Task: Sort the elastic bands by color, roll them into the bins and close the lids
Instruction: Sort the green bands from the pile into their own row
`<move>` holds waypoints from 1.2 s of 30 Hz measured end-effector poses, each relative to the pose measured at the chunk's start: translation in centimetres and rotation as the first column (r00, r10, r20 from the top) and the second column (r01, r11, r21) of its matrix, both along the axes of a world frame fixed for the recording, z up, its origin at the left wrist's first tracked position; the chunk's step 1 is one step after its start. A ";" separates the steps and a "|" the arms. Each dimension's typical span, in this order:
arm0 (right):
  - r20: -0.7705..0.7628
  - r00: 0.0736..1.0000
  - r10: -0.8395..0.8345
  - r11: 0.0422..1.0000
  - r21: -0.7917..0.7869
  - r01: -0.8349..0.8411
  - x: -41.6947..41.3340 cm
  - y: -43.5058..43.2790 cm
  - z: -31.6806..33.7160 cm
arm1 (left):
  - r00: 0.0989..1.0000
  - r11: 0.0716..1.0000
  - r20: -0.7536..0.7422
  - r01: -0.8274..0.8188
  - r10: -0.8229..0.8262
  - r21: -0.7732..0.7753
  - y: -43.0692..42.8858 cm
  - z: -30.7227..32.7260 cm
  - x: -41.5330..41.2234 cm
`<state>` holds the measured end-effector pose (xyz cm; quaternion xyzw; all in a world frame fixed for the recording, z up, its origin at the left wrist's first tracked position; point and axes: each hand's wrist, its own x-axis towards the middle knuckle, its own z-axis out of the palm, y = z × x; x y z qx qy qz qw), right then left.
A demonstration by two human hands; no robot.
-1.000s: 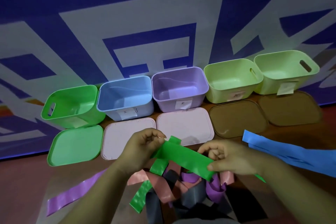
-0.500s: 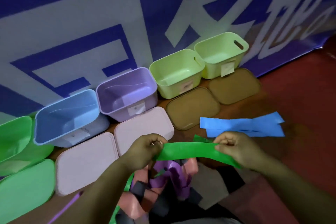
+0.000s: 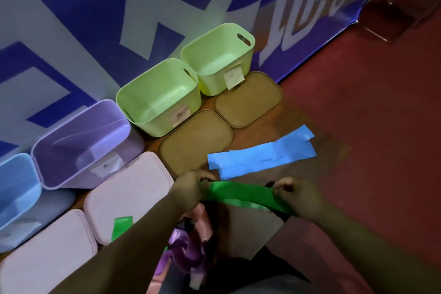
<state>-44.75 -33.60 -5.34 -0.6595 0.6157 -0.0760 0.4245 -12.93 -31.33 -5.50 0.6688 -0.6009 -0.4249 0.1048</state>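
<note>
Green band (image 3: 241,192) stretched between pinching left hand (image 3: 192,188), right hand (image 3: 296,196).

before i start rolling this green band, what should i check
1. Both ends of green band pinched by left hand and right hand: ok.
2. Band untwisted between the hands: cannot tell; lower edge looks folded.
3. Bin matching that green in view: not ok; only pale green bins, purple bin, blue bin show.
4. Visible bins open, lids off: ok.
5. Loose green strip on pink lid is the same band: cannot tell.
</note>
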 end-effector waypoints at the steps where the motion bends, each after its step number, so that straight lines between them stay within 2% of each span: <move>1: -0.072 0.997 0.032 0.999 -0.008 -0.033 -0.2 -0.2 -0.3 | 0.999 1.000 0.035 0.001 -0.001 -0.004 -0.1 -0.3 -0.1; 3: -0.197 0.976 0.095 0.991 -0.074 -0.111 -0.5 -0.6 -1.0 | 0.995 0.999 0.098 -0.030 0.033 -0.040 0.3 -0.6 -0.1; 7: -0.157 0.981 0.110 0.963 -0.227 -0.144 0.2 -0.8 -1.4 | 0.977 0.983 0.129 -0.156 0.167 -0.093 2.4 0.4 0.8; 10: -0.095 0.983 0.154 0.965 -0.198 -0.170 2.0 -1.1 -1.1 | 0.962 0.962 0.089 -0.247 0.258 -0.118 4.8 2.4 1.6; 13: -0.093 0.962 0.255 0.952 -0.153 -0.267 4.8 -1.2 -0.8 | 0.927 0.933 0.125 -0.342 0.354 -0.110 8.0 3.6 3.1; 18: -0.110 0.922 0.371 0.898 -0.210 -0.386 10.9 0.0 -0.8 | 0.841 0.861 0.192 -0.505 0.506 -0.056 14.0 2.6 7.9; 21: -0.127 0.888 0.442 0.857 -0.234 -0.460 14.6 1.1 -0.7 | 0.781 0.812 0.234 -0.578 0.579 -0.082 17.2 2.7 9.9; 27: -0.069 0.803 0.592 0.774 -0.229 -0.590 22.7 3.5 0.3 | 0.711 0.740 0.221 -0.667 0.667 -0.087 22.4 2.8 13.3; 34: -0.076 0.679 0.730 0.657 -0.193 -0.729 31.9 5.4 -0.4 | 0.698 0.713 0.206 -0.701 0.686 0.002 25.7 1.2 16.4; 36: -0.091 0.650 0.755 0.632 -0.165 -0.757 34.0 5.7 -0.7 | 0.705 0.709 0.152 -0.704 0.693 0.032 26.1 0.8 16.7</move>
